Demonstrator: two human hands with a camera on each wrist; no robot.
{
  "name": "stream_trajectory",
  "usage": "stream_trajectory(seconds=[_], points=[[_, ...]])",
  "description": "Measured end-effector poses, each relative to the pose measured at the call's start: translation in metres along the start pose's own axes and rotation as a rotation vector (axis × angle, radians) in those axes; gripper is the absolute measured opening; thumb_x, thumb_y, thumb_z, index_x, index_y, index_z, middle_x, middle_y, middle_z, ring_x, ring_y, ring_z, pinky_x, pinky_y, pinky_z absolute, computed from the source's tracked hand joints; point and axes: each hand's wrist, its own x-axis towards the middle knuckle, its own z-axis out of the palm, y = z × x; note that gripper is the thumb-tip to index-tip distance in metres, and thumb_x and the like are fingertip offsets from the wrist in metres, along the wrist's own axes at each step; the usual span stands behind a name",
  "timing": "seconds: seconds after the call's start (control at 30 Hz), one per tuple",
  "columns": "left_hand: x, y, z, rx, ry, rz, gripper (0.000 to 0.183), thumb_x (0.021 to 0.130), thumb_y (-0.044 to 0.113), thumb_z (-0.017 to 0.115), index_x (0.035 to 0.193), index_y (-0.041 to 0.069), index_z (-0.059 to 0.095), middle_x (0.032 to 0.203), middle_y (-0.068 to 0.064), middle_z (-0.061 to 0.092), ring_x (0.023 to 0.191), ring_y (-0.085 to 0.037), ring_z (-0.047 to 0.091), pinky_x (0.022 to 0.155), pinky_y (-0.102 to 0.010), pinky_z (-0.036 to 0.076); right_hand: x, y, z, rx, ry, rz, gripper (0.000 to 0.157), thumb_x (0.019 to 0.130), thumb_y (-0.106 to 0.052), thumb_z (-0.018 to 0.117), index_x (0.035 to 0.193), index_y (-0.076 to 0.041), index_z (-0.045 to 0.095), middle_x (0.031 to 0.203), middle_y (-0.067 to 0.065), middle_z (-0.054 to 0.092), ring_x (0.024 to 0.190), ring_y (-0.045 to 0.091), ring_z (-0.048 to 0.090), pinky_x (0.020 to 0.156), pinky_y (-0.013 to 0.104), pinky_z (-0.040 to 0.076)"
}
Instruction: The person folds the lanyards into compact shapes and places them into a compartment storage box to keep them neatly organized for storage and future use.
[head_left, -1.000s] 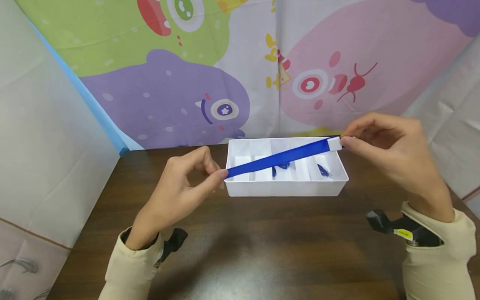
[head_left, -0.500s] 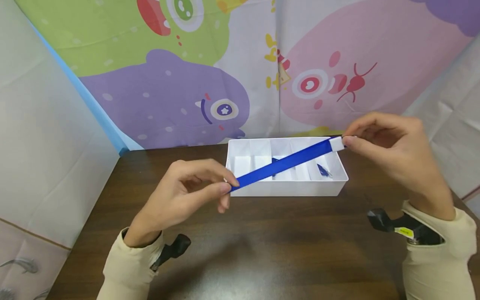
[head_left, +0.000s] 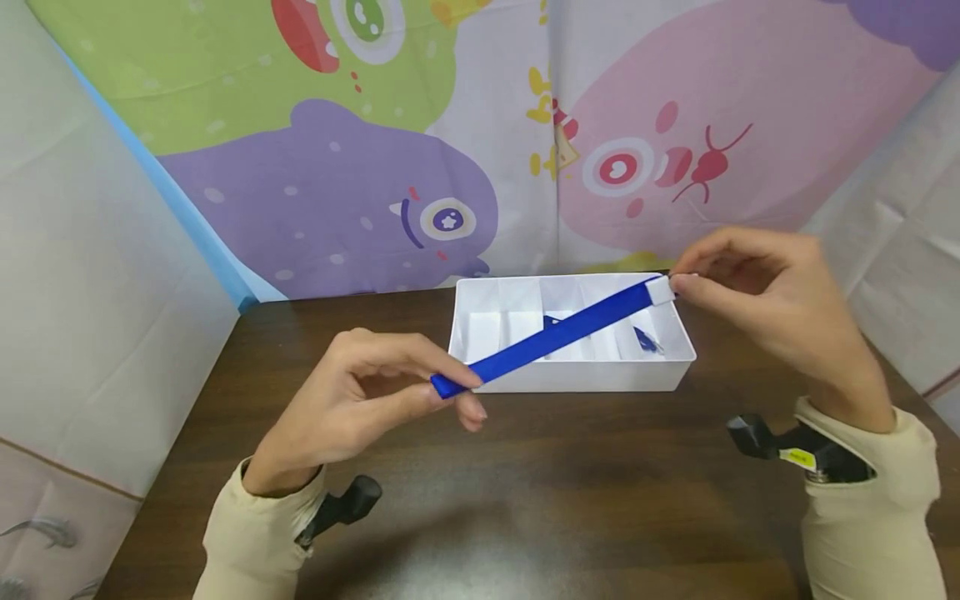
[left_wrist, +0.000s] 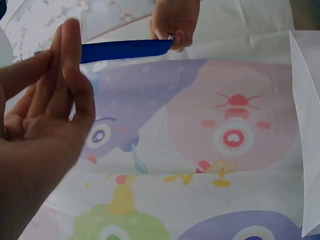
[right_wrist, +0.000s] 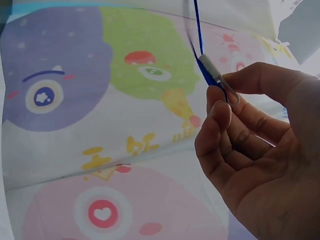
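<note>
A blue lanyard (head_left: 566, 333) stretches slantwise between both hands in the head view, its right end higher. My left hand (head_left: 367, 400) pinches its lower end between fingers and thumb, and a short folded end sticks out past them. At the other end, my right hand (head_left: 772, 300) pinches the lanyard beside its white clasp (head_left: 660, 291). A thin metal hook (right_wrist: 229, 90) shows at those fingertips in the right wrist view. Behind and below the strap stands a white divided tray (head_left: 577, 377); a blue piece (head_left: 645, 339) lies in its right compartment, another near the middle, partly hidden by the lanyard.
The tray sits at the back of a dark brown wooden table (head_left: 540, 500), close to a cartoon-printed cloth (head_left: 337, 208). Pale cloth walls (head_left: 90, 250) stand at left and right. A black camera mount (head_left: 795, 450) is strapped on each wrist.
My left hand has come down and slightly right, sliding along the strap so that its folded end now shows. The right hand has shifted a little to the left at the end.
</note>
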Motion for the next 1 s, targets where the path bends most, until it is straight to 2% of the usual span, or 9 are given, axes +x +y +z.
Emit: stream_trajectory(seconds=[0.13, 0.27, 0.4, 0.47, 0.53, 0.6, 0.7, 0.83, 1.0], points=[[0.001, -0.003, 0.0, 0.104, 0.072, -0.002, 0.015, 0.096, -0.005, 0.059, 0.1, 0.001, 0.073, 0.09, -0.009, 0.067, 0.084, -0.023, 0.063, 0.075, -0.034, 0.054, 0.0, 0.003, 0.003, -0.066, -0.034, 0.042, 0.017, 0.082, 0.007, 0.076, 0.096, -0.002, 0.073, 0.082, 0.006, 0.068, 0.068, 0.017, 0.06, 0.058, 0.021, 0.048], [0.003, -0.004, 0.002, 0.161, 0.06, 0.019, 0.014, 0.097, 0.005, 0.06, 0.095, 0.009, 0.074, 0.116, -0.014, 0.062, 0.109, -0.031, 0.055, 0.087, -0.038, 0.047, 0.001, 0.005, 0.007, -0.078, -0.104, 0.082, 0.016, 0.085, 0.004, 0.075, 0.096, -0.007, 0.073, 0.083, 0.002, 0.069, 0.07, 0.019, 0.062, 0.06, 0.023, 0.05], [0.007, -0.005, 0.003, 0.022, -0.063, 0.048, 0.016, 0.101, 0.004, 0.051, 0.096, 0.004, 0.065, 0.129, -0.02, 0.062, 0.128, -0.044, 0.05, 0.103, -0.053, 0.043, 0.003, 0.007, 0.013, -0.089, -0.189, 0.116, 0.012, 0.087, -0.001, 0.074, 0.095, -0.011, 0.073, 0.085, 0.002, 0.07, 0.072, 0.019, 0.063, 0.063, 0.024, 0.052], [0.008, -0.007, 0.004, -0.047, -0.111, 0.058, 0.016, 0.103, 0.002, 0.046, 0.098, 0.0, 0.061, 0.121, -0.021, 0.066, 0.126, -0.046, 0.053, 0.102, -0.056, 0.043, 0.004, 0.008, 0.015, -0.103, -0.215, 0.134, 0.01, 0.088, -0.005, 0.075, 0.094, -0.013, 0.073, 0.086, 0.003, 0.069, 0.073, 0.019, 0.062, 0.063, 0.024, 0.052], [0.008, -0.008, 0.004, -0.063, -0.124, 0.052, 0.016, 0.103, -0.001, 0.045, 0.1, -0.002, 0.06, 0.114, -0.021, 0.069, 0.118, -0.043, 0.06, 0.094, -0.052, 0.05, 0.004, 0.009, 0.016, -0.124, -0.227, 0.147, 0.009, 0.088, -0.007, 0.075, 0.094, -0.014, 0.073, 0.086, 0.003, 0.069, 0.075, 0.019, 0.062, 0.064, 0.025, 0.051], [0.008, -0.01, 0.003, -0.022, -0.101, 0.037, 0.016, 0.102, -0.005, 0.045, 0.102, -0.002, 0.061, 0.107, -0.018, 0.071, 0.108, -0.037, 0.066, 0.08, -0.045, 0.057, 0.005, 0.009, 0.017, -0.146, -0.23, 0.153, 0.008, 0.089, -0.009, 0.075, 0.093, -0.015, 0.073, 0.086, 0.002, 0.068, 0.076, 0.019, 0.061, 0.063, 0.026, 0.051], [0.006, -0.012, 0.004, 0.101, -0.03, -0.046, 0.022, 0.1, -0.008, 0.048, 0.104, 0.003, 0.066, 0.102, -0.011, 0.073, 0.086, -0.022, 0.07, 0.061, -0.036, 0.055, 0.005, 0.009, 0.019, -0.176, -0.23, 0.153, 0.007, 0.088, -0.01, 0.075, 0.092, -0.015, 0.073, 0.085, 0.0, 0.067, 0.075, 0.019, 0.059, 0.062, 0.025, 0.05], [0.005, -0.015, 0.005, 0.26, 0.041, -0.151, 0.022, 0.1, -0.003, 0.054, 0.102, 0.011, 0.07, 0.093, 0.0, 0.073, 0.06, -0.012, 0.057, 0.049, -0.029, 0.049, 0.004, 0.006, 0.022, -0.189, -0.234, 0.131, 0.009, 0.088, -0.009, 0.076, 0.091, -0.016, 0.073, 0.083, -0.001, 0.067, 0.075, 0.017, 0.06, 0.062, 0.024, 0.049], [0.006, -0.023, 0.009, 0.497, 0.043, -0.193, 0.013, 0.099, 0.005, 0.06, 0.1, 0.01, 0.071, 0.08, 0.006, 0.07, 0.064, -0.003, 0.062, 0.049, -0.023, 0.049, 0.001, 0.005, 0.031, -0.187, -0.259, 0.038, 0.016, 0.085, -0.002, 0.077, 0.088, -0.017, 0.072, 0.08, -0.007, 0.066, 0.073, 0.012, 0.06, 0.065, 0.021, 0.049]])
